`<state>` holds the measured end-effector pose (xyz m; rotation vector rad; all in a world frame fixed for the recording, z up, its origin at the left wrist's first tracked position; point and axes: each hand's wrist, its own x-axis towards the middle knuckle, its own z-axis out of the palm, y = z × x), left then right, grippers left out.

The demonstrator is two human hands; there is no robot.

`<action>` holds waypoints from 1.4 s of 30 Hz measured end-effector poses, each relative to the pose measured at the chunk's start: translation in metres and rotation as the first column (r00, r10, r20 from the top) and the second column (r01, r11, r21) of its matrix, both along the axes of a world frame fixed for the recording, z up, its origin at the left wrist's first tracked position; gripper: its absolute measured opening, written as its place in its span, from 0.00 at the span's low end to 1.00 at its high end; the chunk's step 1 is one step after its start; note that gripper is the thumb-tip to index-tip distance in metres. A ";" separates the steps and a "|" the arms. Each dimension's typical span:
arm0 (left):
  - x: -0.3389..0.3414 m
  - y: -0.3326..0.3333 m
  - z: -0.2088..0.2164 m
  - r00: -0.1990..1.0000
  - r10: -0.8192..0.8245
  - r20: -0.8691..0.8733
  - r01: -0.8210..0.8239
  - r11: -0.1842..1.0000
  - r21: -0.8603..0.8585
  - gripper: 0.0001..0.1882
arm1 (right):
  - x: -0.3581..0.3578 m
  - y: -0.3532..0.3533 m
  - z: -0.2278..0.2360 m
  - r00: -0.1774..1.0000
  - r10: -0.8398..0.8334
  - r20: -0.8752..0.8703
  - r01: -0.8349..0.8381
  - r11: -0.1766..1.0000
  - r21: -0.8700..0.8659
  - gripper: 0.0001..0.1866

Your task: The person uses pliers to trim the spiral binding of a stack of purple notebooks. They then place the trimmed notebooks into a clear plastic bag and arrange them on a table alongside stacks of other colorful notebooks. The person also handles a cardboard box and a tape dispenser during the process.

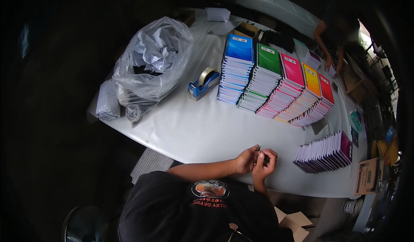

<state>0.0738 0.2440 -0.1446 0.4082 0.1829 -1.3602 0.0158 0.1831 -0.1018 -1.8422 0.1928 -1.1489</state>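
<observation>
Close together over the table's front edge are my left hand [244, 162] and my right hand [263, 166], both with curled fingers. Small dark bits [266, 160] show among the fingers, too small to name. Beyond them stand tall stacks of spiral notebooks: a blue stack [235, 76], a green stack [263, 80], a pink stack [286, 84], a yellow stack [306, 89] and a red stack [321, 99]. Nearest my right hand, a row of purple-covered notebooks [323, 153] leans over on the white tabletop [189, 132].
A blue tape dispenser [202, 84] sits left of the stacks. Farther left is a clear plastic bag [153, 65] with crumpled paper, beside a wrapped bundle [108, 102]. A cardboard box [367, 176] stands at the right edge. Another person's hands [333, 65] are at the far right.
</observation>
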 end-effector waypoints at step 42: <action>0.121 0.247 -0.038 -0.210 -0.770 0.603 -0.954 0.295 0.044 0.23 | -0.046 -0.002 -0.059 0.541 -0.477 -0.693 0.183 0.871 -0.456 0.36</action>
